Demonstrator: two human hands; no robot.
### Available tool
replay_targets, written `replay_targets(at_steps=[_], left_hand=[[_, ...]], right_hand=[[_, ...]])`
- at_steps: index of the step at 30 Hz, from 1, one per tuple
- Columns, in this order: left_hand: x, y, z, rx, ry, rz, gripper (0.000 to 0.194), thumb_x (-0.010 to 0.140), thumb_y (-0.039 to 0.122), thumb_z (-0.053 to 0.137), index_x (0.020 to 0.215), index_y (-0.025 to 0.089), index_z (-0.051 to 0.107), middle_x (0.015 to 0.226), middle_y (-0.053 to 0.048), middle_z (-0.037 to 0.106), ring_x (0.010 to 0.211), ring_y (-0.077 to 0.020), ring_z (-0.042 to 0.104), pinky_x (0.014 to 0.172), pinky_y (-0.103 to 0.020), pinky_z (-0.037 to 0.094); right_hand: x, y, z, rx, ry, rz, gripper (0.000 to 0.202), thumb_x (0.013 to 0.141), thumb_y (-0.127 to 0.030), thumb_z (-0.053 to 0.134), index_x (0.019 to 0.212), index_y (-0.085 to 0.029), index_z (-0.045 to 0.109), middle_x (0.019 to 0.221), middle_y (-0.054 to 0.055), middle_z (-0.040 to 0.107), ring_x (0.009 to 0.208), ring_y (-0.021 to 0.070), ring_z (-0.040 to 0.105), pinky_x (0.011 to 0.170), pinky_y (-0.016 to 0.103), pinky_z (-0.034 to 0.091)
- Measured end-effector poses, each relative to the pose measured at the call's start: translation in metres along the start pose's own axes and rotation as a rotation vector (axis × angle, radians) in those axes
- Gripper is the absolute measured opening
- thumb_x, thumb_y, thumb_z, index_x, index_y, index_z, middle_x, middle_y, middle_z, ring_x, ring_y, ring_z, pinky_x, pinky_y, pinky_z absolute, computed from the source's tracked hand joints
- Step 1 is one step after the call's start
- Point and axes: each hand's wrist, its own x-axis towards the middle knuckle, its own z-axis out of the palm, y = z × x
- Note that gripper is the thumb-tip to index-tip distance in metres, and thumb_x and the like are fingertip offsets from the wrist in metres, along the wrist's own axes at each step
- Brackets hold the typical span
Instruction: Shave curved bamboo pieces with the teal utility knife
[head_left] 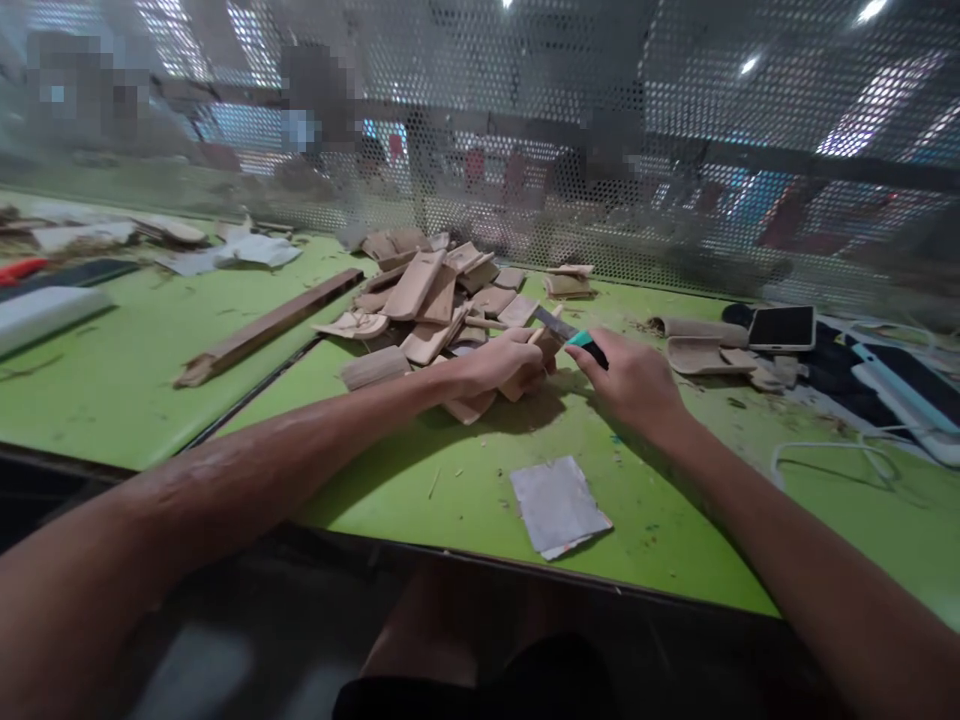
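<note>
My right hand [628, 378] is closed around the black and teal handle of a knife [587, 346], whose blade points up and to the left. Fingers of my left hand [514, 362] are wrapped round a light wooden piece [550, 343], close to the blade; its lower part is partly hidden by the fingers. Behind and beside my left hand lies a heap of flat and curved wooden pieces [416, 285]. A grey square of sandpaper or card [561, 505] rests nearer the front edge.
The green table [420, 500] carries a long wooden strip [270, 328] at left, with scraps and a white block [49, 315] beyond. At right are curved wood pieces [705, 352], a phone [781, 327] and white cables [832, 450]. A perforated metal screen [495, 180] stands behind.
</note>
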Motion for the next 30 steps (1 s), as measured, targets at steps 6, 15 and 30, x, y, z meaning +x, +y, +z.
replay_targets(at_steps=[6, 15, 30], left_hand=[[-0.002, -0.002, -0.001, -0.056, -0.059, 0.014, 0.008, 0.073, 0.017, 0.055, 0.082, 0.016, 0.055, 0.068, -0.003, 0.053, 0.058, -0.0112, 0.048, 0.055, -0.026, 0.042], [-0.004, 0.001, 0.001, -0.039, -0.07, 0.014, 0.007, 0.076, 0.02, 0.054, 0.081, 0.016, 0.055, 0.068, -0.002, 0.054, 0.058, -0.01, 0.049, 0.056, -0.023, 0.043], [-0.009, 0.011, -0.006, 0.158, -0.191, -0.053, 0.022, 0.072, 0.022, 0.055, 0.092, 0.014, 0.06, 0.078, -0.007, 0.062, 0.063, -0.0127, 0.055, 0.052, -0.022, 0.043]], right_hand=[[0.001, 0.002, -0.004, -0.088, 0.021, 0.004, 0.064, 0.099, -0.066, 0.025, 0.097, -0.018, 0.066, 0.084, 0.012, 0.068, 0.068, 0.0219, 0.055, 0.058, 0.032, 0.019], [0.003, 0.003, -0.007, -0.169, 0.006, 0.032, 0.064, 0.102, -0.063, 0.022, 0.101, -0.016, 0.066, 0.089, 0.011, 0.07, 0.071, 0.0207, 0.057, 0.058, 0.031, 0.018], [0.01, 0.061, -0.021, -0.084, 0.018, 0.321, 0.066, 0.099, -0.064, 0.024, 0.084, -0.017, 0.068, 0.068, 0.011, 0.064, 0.06, 0.0209, 0.051, 0.058, 0.031, 0.026]])
